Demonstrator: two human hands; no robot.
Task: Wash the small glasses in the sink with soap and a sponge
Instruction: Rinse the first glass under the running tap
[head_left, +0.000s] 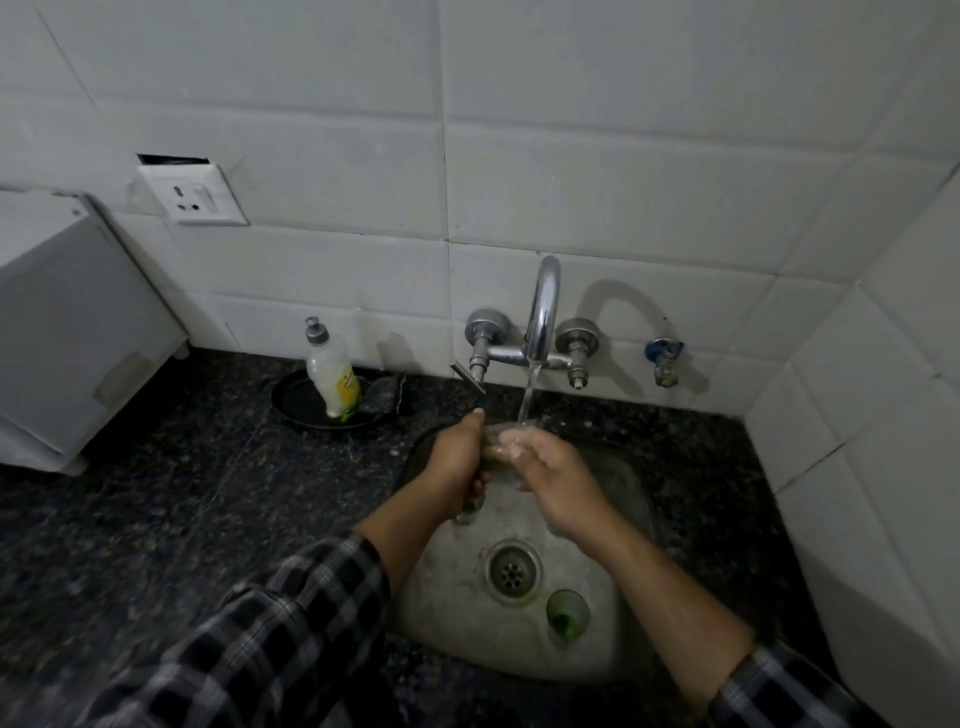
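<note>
a home kitchen, seen from above at its washing-up corner. a small steel sink is set into a dark speckled stone counter. a chrome tap runs water from a white tiled wall. a bottle of dish soap stands in a black dish beside the sink. a small green glass stands in the basin. a wall socket sits above a white appliance.
</note>
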